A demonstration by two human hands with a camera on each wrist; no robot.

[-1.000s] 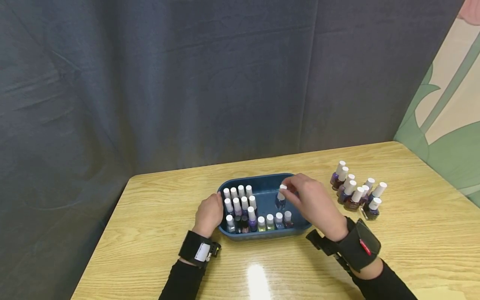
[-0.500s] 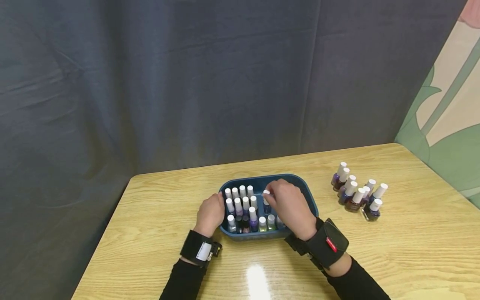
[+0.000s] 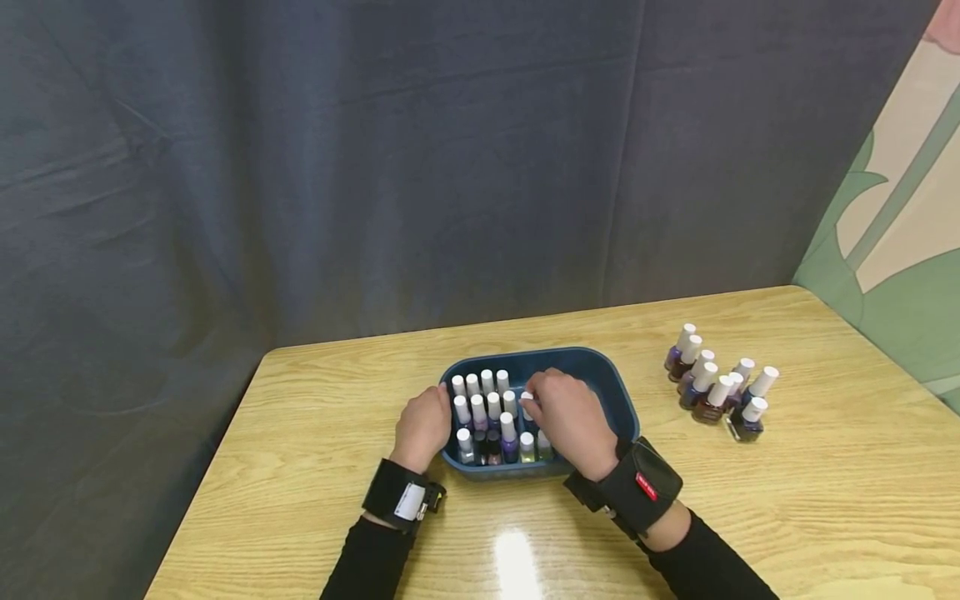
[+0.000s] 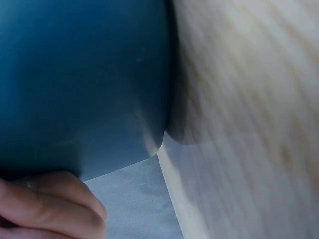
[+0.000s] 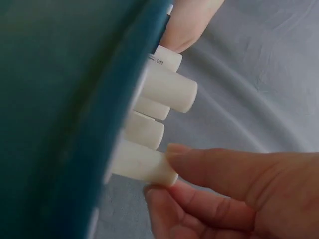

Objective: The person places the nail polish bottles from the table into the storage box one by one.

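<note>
We see a dark-blue, oblong plastic tub [image 3: 517, 472] on the pale wood-grain table [image 3: 337, 400], its left part lined with small white-capped polish bottles [image 3: 507, 427], purple and yellow-green among them. The left hand [image 3: 422, 427] grips the tub's left end. Inside, beside those rows, the right hand [image 3: 573, 421] pinches one bottle's tall white cylindrical cap [image 5: 142, 163]; the bottle's lower part we cannot make out. To the tub's right, we find a cluster of dark, white-capped glass bottles [image 3: 703, 380] standing on the table.

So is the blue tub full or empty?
Partly full: bottles crowd the tub at left, but bare space shows past the right hand.
</note>
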